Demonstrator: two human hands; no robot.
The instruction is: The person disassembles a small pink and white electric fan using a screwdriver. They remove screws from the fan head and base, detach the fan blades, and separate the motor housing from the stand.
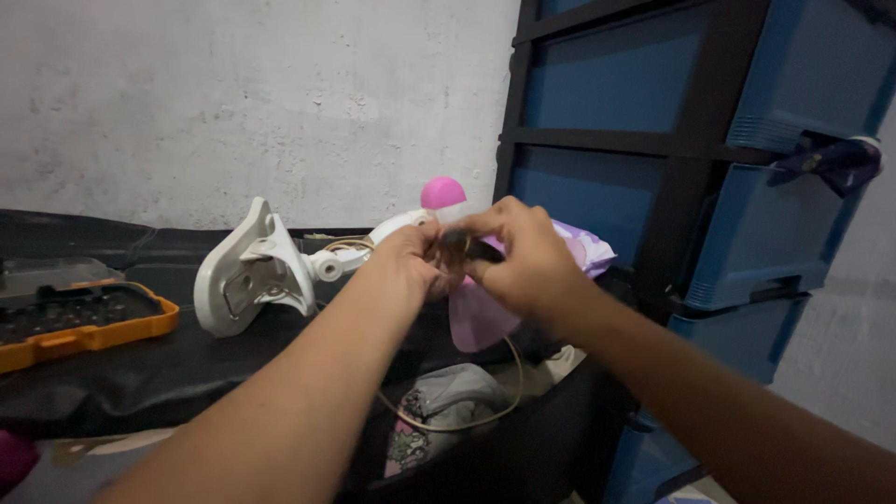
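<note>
Both hands meet in front of the chest on one small dark part (469,247): the right hand (527,261) is pinched on its right end with thumb and fingers, and the left hand (411,259) is closed against its left end, though the knuckles hide just how those fingers sit. The part appears to belong to a small fan (white body, pink cap, translucent pink blade). The blade (476,317) hangs just below the grip, the pink cap (442,192) stands just above it, and a thin wire (467,420) loops down from under the hands. To the left of the grip the white clamp base (252,271) lies on its side on the black-covered counter (140,373); farther left sits an orange tray (89,317) of screwdriver bits. Behind and to the right of the hands rise blue drawers (653,121). The step in hand looks like working the dark piece at the fan's hub; the next move probably calls for a steady hold from the left while the right turns or pulls.
</note>
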